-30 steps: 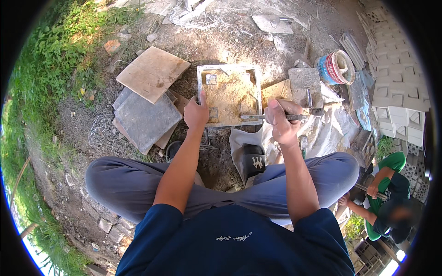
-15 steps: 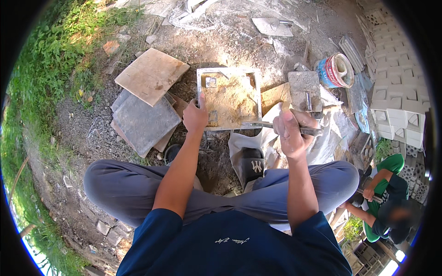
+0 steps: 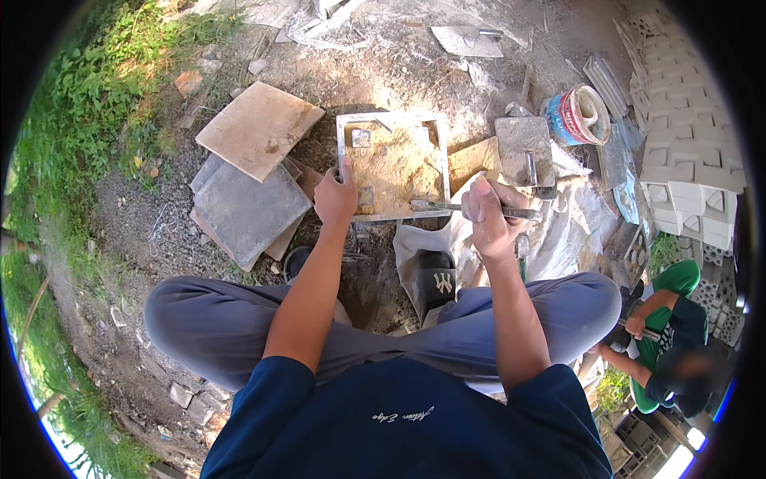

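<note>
In front of my feet lies a pale square frame (image 3: pixel 444 156) filled with yellowish, sandy material (image 3: pixel 395 164). Small squarish shapes show near its left corners. My left hand (image 3: pixel 336 198) grips the left side of this frame, thumb along the rim. My right hand (image 3: pixel 495 219) is closed around a slim metal tool (image 3: pixel 519 213) of a kind I cannot make out. Its thin tip reaches over the frame's near right corner, at the sandy fill. Whether the tip touches the fill or the rim is hard to tell.
Left of the frame, a beige square board (image 3: pixel 259 130) lies over grey slabs (image 3: pixel 254 206). To the right are a grey board with a handle (image 3: pixel 523 144), a blue-and-red bucket (image 3: pixel 574 117) and whitish sheeting (image 3: pixel 550 239). Pale blocks (image 3: pixel 682 160) are stacked beyond; a person (image 3: pixel 674 343) crouches at lower right.
My right hand has moved slightly left and up, carrying the tool's tip from the near rim onto the frame's near right corner. My left hand keeps its grip.
</note>
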`<state>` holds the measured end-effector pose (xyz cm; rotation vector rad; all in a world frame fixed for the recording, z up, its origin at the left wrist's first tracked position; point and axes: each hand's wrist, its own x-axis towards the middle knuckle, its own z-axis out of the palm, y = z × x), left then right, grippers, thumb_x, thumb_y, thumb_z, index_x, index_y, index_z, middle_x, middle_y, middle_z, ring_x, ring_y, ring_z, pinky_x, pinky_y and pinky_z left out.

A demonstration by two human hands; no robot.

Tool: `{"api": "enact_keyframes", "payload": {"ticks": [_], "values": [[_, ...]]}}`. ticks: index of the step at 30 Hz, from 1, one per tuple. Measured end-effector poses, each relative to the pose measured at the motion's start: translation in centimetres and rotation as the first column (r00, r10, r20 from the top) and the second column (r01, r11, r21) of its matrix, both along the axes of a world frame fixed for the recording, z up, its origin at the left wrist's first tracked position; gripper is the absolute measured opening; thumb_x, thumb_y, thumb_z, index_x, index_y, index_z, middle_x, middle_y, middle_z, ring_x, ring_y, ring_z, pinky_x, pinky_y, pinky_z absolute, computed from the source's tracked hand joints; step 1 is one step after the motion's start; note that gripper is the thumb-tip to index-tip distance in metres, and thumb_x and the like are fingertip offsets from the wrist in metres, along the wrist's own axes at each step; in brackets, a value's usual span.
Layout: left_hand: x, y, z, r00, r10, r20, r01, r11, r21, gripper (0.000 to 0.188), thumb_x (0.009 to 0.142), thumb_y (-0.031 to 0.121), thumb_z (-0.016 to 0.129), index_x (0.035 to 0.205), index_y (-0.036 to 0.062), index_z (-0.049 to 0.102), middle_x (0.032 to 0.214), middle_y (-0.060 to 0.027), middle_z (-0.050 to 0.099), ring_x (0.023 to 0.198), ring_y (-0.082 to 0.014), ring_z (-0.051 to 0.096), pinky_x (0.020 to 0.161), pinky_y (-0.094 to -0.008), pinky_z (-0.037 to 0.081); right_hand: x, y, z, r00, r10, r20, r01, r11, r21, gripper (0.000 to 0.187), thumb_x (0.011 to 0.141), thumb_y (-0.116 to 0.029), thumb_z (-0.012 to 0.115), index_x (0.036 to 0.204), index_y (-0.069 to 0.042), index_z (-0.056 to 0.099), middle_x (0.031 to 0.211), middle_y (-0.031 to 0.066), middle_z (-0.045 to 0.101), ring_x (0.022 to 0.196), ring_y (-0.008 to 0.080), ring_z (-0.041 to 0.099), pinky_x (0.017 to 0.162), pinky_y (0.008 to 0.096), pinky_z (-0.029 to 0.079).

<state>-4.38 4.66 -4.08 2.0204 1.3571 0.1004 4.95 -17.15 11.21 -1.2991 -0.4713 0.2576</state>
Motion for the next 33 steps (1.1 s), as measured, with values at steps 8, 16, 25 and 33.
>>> {"api": "enact_keyframes", "payload": {"ticks": [8,16,25,33], "values": [[0.3,-0.4,1.0,1.000,0.015,0.015,-0.015,1.000,0.013,0.070,0.098,0.067,0.043,0.116,0.0057,0.072,0.101,-0.0230,0.073,0.099,-0.0432,0.069,0.087,-0.0534,0.053,-0.1,-0.6,2.5,0.961,0.063,0.270,-0.036,0.994,-0.102,0.042,0.100,-0.002,0.056,0.060,0.001,0.044,0.052,-0.0009,0.041,0.046,0.0068,0.035,0.042,0.0289,0.021],[0.0,0.3,0.1,1.000,0.004,-0.002,-0.004,1.000,-0.006,0.071,0.098,0.066,0.043,0.119,0.0052,0.071,0.103,-0.0242,0.073,0.102,-0.0436,0.068,0.088,-0.0537,0.053,-0.3,0.1,3.7,0.976,0.100,0.191,-0.085,0.993,-0.086,0.041,0.095,-0.005,0.060,0.057,0.001,0.044,0.050,0.0015,0.041,0.043,0.0099,0.033,0.043,0.0323,0.024],[-0.3,0.5,-0.7,1.000,-0.002,0.009,0.001,0.999,0.036,0.074,0.098,0.067,0.044,0.121,0.0018,0.070,0.104,-0.0265,0.072,0.104,-0.0437,0.068,0.089,-0.0531,0.053,-0.1,1.1,1.8,0.984,0.041,0.173,-0.030,0.997,-0.068,0.030,0.092,-0.002,0.062,0.064,0.003,0.056,0.050,0.0030,0.046,0.042,0.0114,0.039,0.042,0.0306,0.028],[-0.1,0.3,-0.1,1.000,0.000,0.011,0.000,1.000,-0.022,0.074,0.097,0.068,0.044,0.120,0.0024,0.070,0.103,-0.0253,0.073,0.102,-0.0444,0.068,0.089,-0.0537,0.053,-0.5,1.6,3.1,0.963,0.056,0.264,-0.001,0.979,-0.205,0.046,0.093,-0.007,0.066,0.056,-0.002,0.038,0.049,0.0047,0.033,0.043,0.0174,0.031,0.045,0.0361,0.022]]}}
